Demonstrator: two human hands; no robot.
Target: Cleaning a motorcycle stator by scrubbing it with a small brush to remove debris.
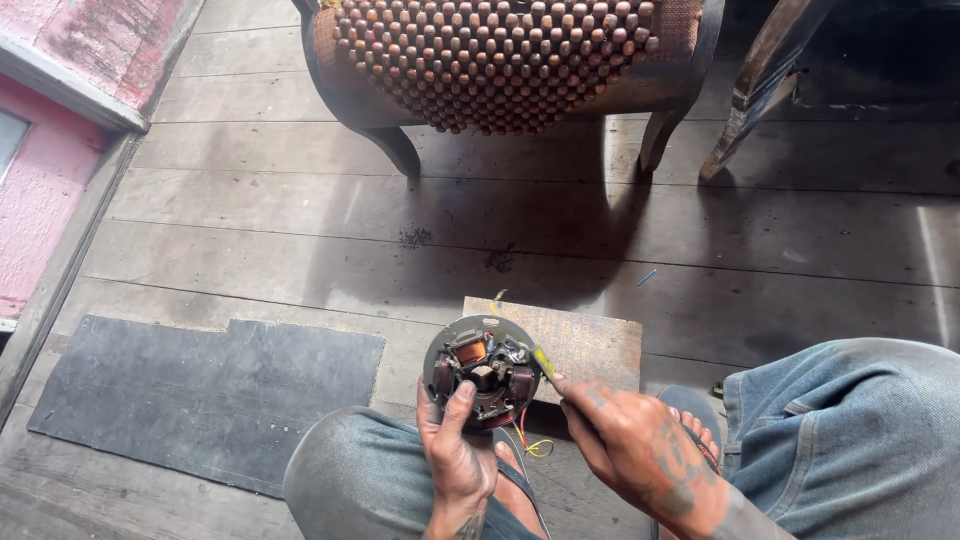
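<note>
My left hand [455, 450] grips a round metal stator plate [482, 370] from below, thumb pressed on its lower face. The plate carries copper-wound coils, and red and yellow wires [535, 445] hang from its bottom edge. My right hand [630, 440] pinches a thin yellow-tipped tool [543, 362] whose tip touches the plate's right rim. Both hands hover above my knees in blue jeans [850, 430].
A small wooden board [590, 340] lies on the plank floor just behind the plate. A dark rubber mat [200, 400] lies at the left. A chair with a wooden-bead seat cover [500, 60] stands ahead, another chair leg [750, 90] at upper right. A pink wall [40, 180] runs along the left.
</note>
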